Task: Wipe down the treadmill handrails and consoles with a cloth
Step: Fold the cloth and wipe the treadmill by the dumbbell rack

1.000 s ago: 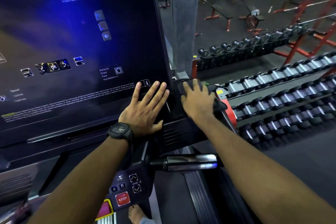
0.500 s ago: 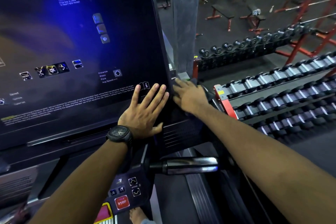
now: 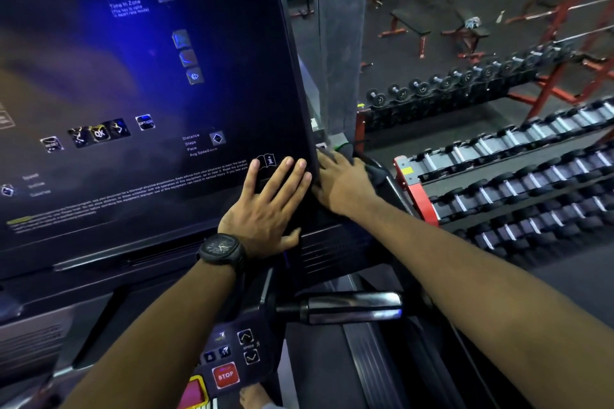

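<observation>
Now both of your hands are at the lower right corner of the big black glossy treadmill console [image 3: 133, 93], one on each side of its right edge. Your left hand [image 3: 269, 206] lies flat on the panel, all four fingers straight and the thumb spread, holding nothing; one black wristwatch [image 3: 222, 249] sits on that wrist. Your right hand [image 3: 345, 183] is flat too, fingers extended, pressing the single dark cloth [image 3: 374, 172] against the console's side edge. Only a dark fold of the cloth shows past your knuckles; the rest is hidden under your palm. Below your forearms, one chrome-and-black handrail grip [image 3: 352, 307] sticks out to the right, untouched. One red STOP button [image 3: 226, 375] sits on the lower control pad. To your right, a red-framed dumbbell rack [image 3: 415, 189] carries three rows of dumbbells.
</observation>
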